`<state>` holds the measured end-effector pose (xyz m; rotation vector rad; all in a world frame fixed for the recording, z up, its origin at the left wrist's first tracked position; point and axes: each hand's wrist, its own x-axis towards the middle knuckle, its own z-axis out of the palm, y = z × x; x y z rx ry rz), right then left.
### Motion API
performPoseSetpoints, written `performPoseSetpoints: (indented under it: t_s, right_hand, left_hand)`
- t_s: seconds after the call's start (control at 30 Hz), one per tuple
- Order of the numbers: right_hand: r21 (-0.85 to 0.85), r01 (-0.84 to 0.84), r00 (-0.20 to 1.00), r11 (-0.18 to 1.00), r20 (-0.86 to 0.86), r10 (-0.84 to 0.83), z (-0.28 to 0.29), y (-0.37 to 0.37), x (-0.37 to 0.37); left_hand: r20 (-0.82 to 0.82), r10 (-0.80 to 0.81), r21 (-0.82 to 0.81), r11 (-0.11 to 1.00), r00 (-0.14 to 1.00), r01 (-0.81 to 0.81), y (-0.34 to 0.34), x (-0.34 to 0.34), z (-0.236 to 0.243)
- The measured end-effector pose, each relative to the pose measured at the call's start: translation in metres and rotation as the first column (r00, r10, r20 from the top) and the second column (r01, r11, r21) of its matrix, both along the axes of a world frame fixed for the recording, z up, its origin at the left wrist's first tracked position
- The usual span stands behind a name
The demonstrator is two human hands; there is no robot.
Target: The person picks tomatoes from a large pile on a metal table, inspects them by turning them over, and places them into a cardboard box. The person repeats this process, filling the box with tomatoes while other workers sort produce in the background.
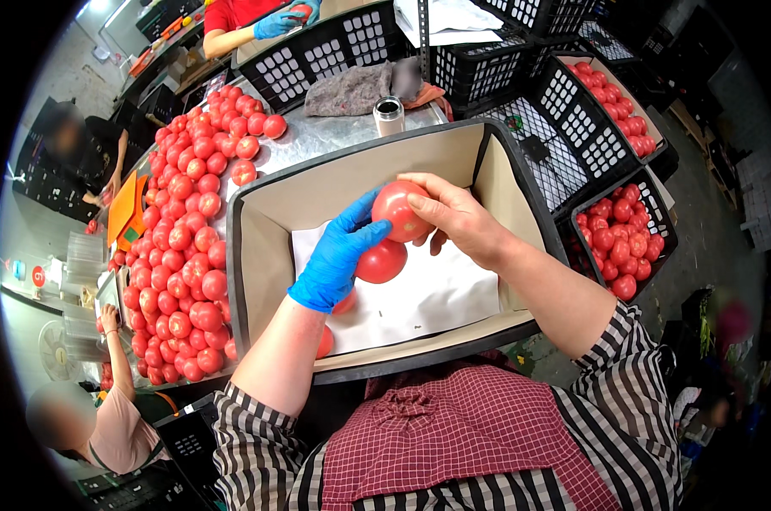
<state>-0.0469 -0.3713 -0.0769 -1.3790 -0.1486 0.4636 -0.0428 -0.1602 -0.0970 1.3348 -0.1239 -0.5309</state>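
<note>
Both hands closed on one round tomato: right hand (458, 217), bare, thumb on the near face and fingers over the top; left hand (336, 255), blue glove, holds its left side. Call it the upper tomato (396, 211). Lower tomato (382, 263) sits just under it, against the left hand; can't tell if it's gripped too or only touching.

Key relation: upper tomato is between the hands, over the lined crate (304, 200), white sheet (453, 307) below. Round, so no useful long axis. Two more tomatoes (325, 342) show in the crate beside and below the left wrist, partly hidden by the arm.

Further out: big tomato heap (181, 247) left of the hands on the metal surface (326, 143), left hand nearer. Beyond the hands, past the crate's far rim: pale open container (389, 119), grey cloth (349, 94). Right of the hands, right hand nearer: black mesh crate (577, 123), then filled tomato crate (664, 204). Co-worker's gloved hand (275, 25) far ahead, by another tomato.
</note>
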Motion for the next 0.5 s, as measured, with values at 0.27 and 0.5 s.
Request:
performPoseSetpoints:
  t_s: [0.27, 0.5]
  right_hand:
    - [0.035, 0.074, 0.995, 0.997, 0.067, -0.076, -0.007, 0.001, 0.001]
    - [-0.062, 0.239, 0.919, 0.969, 0.336, -0.205, -0.011, 0.000, 0.002]
  left_hand:
    - [-0.282, -0.034, -0.206, 0.978, 0.959, -0.026, 0.002, 0.002, 0.003]
    - [-0.370, -0.079, -0.381, 0.921, 0.926, -0.074, 0.004, 0.001, 0.002]
